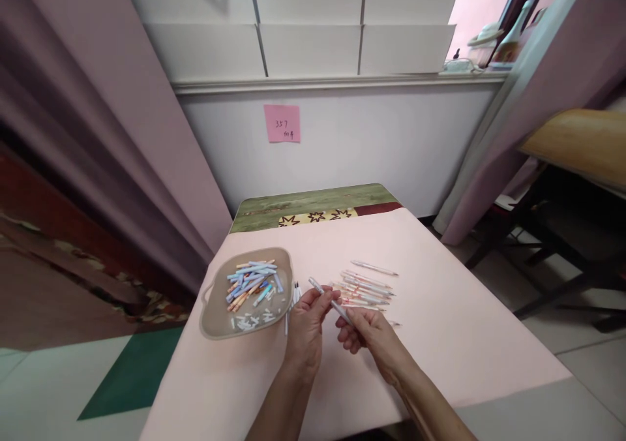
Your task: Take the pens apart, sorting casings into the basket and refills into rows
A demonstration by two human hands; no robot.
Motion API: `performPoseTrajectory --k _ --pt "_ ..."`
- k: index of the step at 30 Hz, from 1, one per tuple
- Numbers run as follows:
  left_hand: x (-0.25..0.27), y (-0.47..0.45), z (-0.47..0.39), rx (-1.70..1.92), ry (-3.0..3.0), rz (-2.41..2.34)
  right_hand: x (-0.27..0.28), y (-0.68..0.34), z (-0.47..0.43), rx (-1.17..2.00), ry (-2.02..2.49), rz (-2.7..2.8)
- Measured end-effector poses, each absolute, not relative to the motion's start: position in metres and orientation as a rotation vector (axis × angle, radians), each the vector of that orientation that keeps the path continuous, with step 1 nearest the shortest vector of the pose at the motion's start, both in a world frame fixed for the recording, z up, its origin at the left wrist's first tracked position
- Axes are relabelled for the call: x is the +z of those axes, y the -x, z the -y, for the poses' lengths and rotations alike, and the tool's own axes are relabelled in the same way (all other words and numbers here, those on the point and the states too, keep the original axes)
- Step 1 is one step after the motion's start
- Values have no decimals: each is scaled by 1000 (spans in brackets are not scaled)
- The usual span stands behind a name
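Above the pink-covered table, both my hands are on a slim, pale pen that slants down to the right. Its upper end sticks out past the thumb and fingers of my left hand. The lower end is pinched by my right hand. Fingers hide the pen's middle, so I cannot tell whether it is one piece or two parts. Beside my left hand lie several thin white sticks with dark tips, partly covered by it. Just beyond my right hand is a loose pile of pale pens with reddish markings.
At the left, a beige tray holds blue and orange tubes and small white pieces. A pink note is stuck to the wall behind the table. Dark chair legs stand on the right, and a curtain hangs left.
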State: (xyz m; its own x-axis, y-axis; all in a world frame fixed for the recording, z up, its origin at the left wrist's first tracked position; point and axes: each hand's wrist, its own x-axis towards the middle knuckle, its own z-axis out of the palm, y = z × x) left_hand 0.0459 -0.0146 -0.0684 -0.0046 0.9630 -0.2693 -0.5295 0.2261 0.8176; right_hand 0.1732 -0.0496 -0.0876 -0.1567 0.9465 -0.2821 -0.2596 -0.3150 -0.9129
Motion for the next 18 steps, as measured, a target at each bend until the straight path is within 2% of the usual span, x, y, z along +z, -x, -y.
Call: performPoseTrajectory --k 5,11,18 --pt "-69 -45 16 1354 -569 -1001 -87 -168 51 1355 1097 959" --pt "-67 -44 19 1339 -610 -1005 -90 -164 54 1623 1229 949" --pt "-69 -42 19 1406 -536 -972 -89 -163 54 1428 1150 947"
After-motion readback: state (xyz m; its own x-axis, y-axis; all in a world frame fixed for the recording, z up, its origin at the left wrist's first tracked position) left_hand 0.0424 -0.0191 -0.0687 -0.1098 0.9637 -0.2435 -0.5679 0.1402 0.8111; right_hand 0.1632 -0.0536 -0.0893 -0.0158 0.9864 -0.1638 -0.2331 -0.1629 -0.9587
